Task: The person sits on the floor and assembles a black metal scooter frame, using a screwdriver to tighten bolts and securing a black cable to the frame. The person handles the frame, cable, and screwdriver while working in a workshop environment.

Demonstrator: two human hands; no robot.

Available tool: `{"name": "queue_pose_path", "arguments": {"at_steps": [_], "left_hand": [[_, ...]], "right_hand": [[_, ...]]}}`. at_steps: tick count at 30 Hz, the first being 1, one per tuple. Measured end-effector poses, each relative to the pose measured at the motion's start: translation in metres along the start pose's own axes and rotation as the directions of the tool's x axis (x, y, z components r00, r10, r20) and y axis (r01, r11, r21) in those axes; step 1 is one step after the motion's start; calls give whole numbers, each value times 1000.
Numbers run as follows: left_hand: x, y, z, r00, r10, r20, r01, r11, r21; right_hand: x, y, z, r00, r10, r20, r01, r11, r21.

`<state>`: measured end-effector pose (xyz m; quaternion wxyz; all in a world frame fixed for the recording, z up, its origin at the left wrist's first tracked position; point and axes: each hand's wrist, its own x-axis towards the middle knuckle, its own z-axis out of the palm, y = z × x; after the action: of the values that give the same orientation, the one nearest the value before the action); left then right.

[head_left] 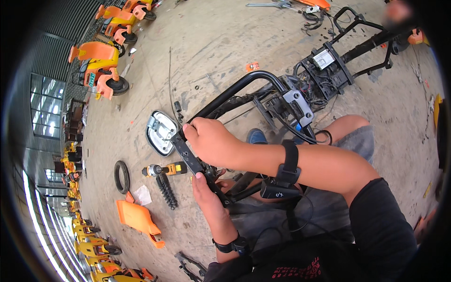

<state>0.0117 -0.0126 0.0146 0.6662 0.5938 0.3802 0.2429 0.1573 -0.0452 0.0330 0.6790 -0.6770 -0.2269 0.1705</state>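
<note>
A black motor scooter frame (225,97) lies across in front of me, its tubes running from my hands toward the upper right. My right hand (211,141) is closed around the near end of the frame, beside a flat black bracket with holes (186,155). My left hand (209,199) grips the lower end of that bracket, thumb on top, its other fingers partly hidden beneath. A silver plate with bolts (299,106) sits on the bent tube. Farther along, the frame carries a black box with wiring (331,70).
To the left lie a white-and-black housing (161,133), a yellow-and-black cordless driver (173,168), a coil-spring shock absorber (165,191), a small tire (121,177) and an orange body panel (138,219). Orange-and-yellow scooters (101,56) line the wall. Loose cables (312,19) lie at the far side.
</note>
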Motion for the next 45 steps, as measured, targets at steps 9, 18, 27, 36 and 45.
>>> {"name": "queue_pose_path", "arguments": {"at_steps": [9, 18, 27, 36, 45], "left_hand": [[1, -3, -4, 1000, -3, 9, 2, 1000, 17], [2, -6, -2, 999, 27, -29, -28, 999, -17], [14, -21, -15, 994, 108, 2, -108, 994, 9], [-4, -3, -3, 999, -49, 11, 49, 996, -68], [2, -5, -9, 998, -62, 13, 62, 998, 9]], "right_hand": [[-12, -2, -10, 998, -47, -31, 50, 993, 108], [-23, -12, -8, 985, -149, 82, 133, 976, 172], [-30, -11, -6, 923, -361, 135, 351, 931, 97], [-121, -7, -51, 811, -497, 308, 507, 860, 51], [-158, -4, -56, 841, -461, 282, 483, 875, -12]]}}
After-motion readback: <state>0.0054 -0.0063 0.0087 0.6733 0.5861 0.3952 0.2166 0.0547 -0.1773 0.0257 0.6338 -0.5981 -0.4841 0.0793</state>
